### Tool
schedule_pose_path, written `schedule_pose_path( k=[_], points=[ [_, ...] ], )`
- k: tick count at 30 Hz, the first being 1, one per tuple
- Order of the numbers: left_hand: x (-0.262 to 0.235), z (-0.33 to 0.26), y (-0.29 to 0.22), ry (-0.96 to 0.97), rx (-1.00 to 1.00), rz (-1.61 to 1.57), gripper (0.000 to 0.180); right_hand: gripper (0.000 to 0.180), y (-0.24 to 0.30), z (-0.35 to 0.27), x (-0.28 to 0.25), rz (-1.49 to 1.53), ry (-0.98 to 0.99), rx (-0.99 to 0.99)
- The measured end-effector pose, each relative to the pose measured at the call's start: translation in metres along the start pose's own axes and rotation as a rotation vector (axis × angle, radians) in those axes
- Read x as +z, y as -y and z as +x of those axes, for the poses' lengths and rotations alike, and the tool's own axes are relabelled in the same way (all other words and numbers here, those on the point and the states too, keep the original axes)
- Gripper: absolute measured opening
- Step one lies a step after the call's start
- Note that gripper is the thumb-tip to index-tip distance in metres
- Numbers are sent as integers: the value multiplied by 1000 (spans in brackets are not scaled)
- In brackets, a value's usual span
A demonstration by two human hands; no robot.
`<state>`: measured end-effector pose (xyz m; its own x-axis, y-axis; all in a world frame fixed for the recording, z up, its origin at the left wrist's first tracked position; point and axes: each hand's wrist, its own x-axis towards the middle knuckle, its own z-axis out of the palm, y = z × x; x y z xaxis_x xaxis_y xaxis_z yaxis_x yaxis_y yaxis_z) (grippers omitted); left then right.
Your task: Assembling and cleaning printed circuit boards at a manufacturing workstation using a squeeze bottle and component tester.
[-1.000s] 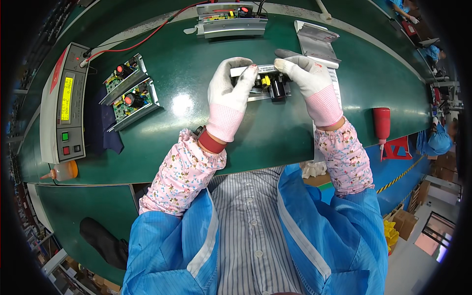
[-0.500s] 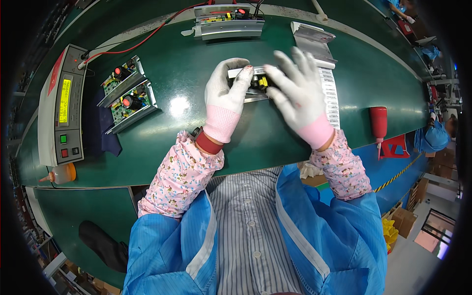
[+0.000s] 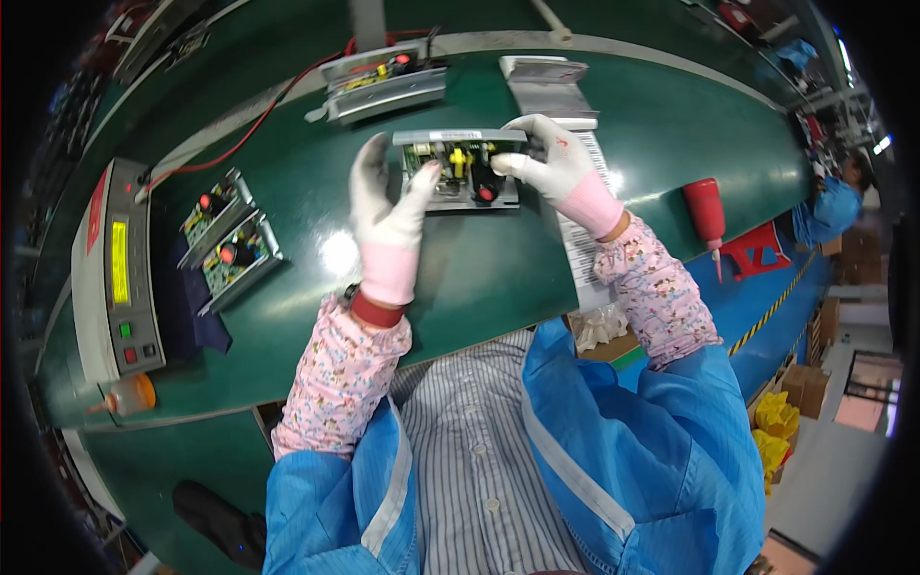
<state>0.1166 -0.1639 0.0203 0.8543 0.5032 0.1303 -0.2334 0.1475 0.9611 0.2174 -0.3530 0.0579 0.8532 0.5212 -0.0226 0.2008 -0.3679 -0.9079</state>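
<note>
In front of me, a power supply board in a metal bracket [image 3: 460,198] shows its green board, yellow part and a black part with a red top. A white label runs along its far edge. My right hand [image 3: 561,177], in a white glove with a pink cuff, grips its right end, thumb over the board and fingers at the far corner. My left hand [image 3: 388,216], gloved alike, is beside the left end with fingers and thumb spread. The left thumb overlaps the board's left part; whether it touches cannot be told.
Two similar units [image 3: 230,240] lie left on dark cloth [image 3: 206,321], beside a meter [image 3: 120,268] with a lit display. Another unit [image 3: 388,91] and a bent metal plate [image 3: 546,86] stand farther back. A label strip [image 3: 582,254] and red bottle [image 3: 704,211] lie right.
The unit has turned so its board and parts face me. My right hand has closed on its right end. My left hand has moved left and spread. The whole view has shifted.
</note>
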Motion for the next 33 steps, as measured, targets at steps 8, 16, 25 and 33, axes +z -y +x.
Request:
schedule_pose_path(
  k=[8, 16, 25, 33],
  points=[
    [-16, -15, 0, 429, -326, -271, 42, 53, 18, -15, -13, 200, 5, 56],
    [-6, -11, -10, 353, -360, -578, 38, 80, -42, -92, -176, -1443, -529, 272],
    [-6, -16, -1, 314, -333, -535, 32, 61, -49, -118, -211, -1137, -209, 810],
    [-8, -21, -4, 346, -128, -134, 14, 51, 37, -98, -102, 486, -560, -162]
  ],
)
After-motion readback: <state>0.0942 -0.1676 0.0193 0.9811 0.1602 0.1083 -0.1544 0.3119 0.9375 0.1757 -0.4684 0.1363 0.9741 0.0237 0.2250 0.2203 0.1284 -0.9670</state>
